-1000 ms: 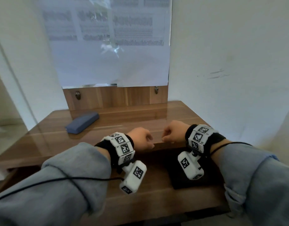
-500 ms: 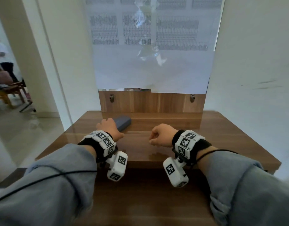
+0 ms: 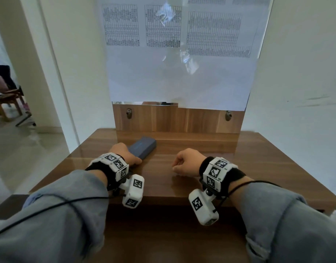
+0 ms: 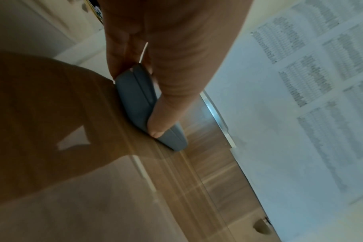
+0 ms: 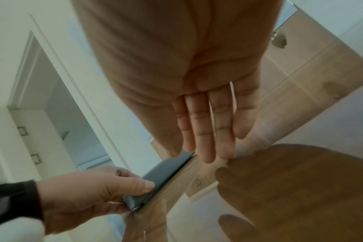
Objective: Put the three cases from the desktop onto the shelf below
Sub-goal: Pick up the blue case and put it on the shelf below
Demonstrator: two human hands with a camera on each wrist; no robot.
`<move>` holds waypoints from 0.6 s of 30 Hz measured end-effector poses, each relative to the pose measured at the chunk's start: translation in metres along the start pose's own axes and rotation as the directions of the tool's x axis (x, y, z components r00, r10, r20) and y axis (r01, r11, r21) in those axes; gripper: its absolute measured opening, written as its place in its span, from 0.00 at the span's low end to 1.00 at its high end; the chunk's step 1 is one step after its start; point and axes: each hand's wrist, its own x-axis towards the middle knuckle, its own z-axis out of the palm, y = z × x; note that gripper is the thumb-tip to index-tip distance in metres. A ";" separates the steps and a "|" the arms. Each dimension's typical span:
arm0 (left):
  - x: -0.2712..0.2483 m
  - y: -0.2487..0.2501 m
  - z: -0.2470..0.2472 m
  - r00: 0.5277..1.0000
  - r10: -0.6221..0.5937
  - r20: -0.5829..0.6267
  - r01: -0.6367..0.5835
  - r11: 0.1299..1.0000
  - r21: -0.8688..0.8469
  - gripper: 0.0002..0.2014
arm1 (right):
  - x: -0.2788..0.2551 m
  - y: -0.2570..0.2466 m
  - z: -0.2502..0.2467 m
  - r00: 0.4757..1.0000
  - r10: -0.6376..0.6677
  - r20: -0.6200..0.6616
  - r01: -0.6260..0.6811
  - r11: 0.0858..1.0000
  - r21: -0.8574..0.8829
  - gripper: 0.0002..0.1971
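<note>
One blue-grey case [image 3: 144, 147] lies on the wooden desktop [image 3: 201, 149], towards its back left. My left hand [image 3: 123, 154] grips the case's near end, thumb on one long side and fingers on the other, as the left wrist view shows on the case [image 4: 139, 98]. The right wrist view shows the same hold by the left hand [image 5: 135, 181] on the case [image 5: 166, 172], which rests on the wood. My right hand [image 3: 180, 162] hovers over the desktop's middle, to the right of the case, fingers relaxed and holding nothing [image 5: 207, 139]. The lower shelf [image 3: 163, 234] shows between my sleeves.
A wooden back panel [image 3: 178, 120] with two metal knobs rises behind the desktop, with printed sheets [image 3: 178, 54] above it. A white wall [image 3: 296, 92] closes the right side. At far left, a doorway opens onto a floor with a wooden chair [image 3: 10, 103].
My left hand has reached forward to the case and taken hold of its near end. My right hand has come up over the desktop. The head view has lifted.
</note>
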 end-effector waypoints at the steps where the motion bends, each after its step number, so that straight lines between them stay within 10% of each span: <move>1: -0.004 0.002 0.000 1.000 0.018 0.019 -0.018 1.000 0.010 0.32 | 0.000 0.000 0.001 1.000 0.003 -0.005 -0.003 1.000 0.007 0.08; 4: -0.017 0.011 0.004 0.991 0.110 0.076 -0.113 0.993 0.039 0.34 | -0.001 0.001 0.002 1.000 0.003 -0.026 -0.003 1.000 0.000 0.07; 13: -0.061 0.040 0.020 0.882 0.375 0.286 -0.393 0.920 0.004 0.38 | -0.026 0.030 -0.013 0.994 0.091 -0.053 -0.099 0.977 -0.188 0.46; 18: -0.082 0.055 0.028 0.842 0.449 0.299 -0.481 0.876 0.039 0.39 | -0.052 0.042 -0.020 0.994 0.088 0.060 -0.076 0.979 -0.188 0.38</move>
